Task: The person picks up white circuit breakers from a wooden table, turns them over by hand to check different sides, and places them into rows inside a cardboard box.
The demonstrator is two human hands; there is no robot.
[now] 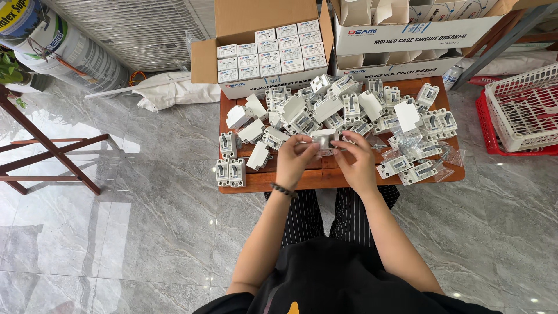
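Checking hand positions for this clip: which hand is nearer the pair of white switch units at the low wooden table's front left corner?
Left. The left hand is just right of the pair of white switch units; the right hand is farther right.

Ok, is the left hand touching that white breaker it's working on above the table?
Touching. The head view shows the left hand with its fingers wrapped onto the white breaker, no gap visible; the right hand grips its other side.

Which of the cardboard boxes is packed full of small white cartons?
The open brown box at back left; the box to its right holds loose folded white cartons.
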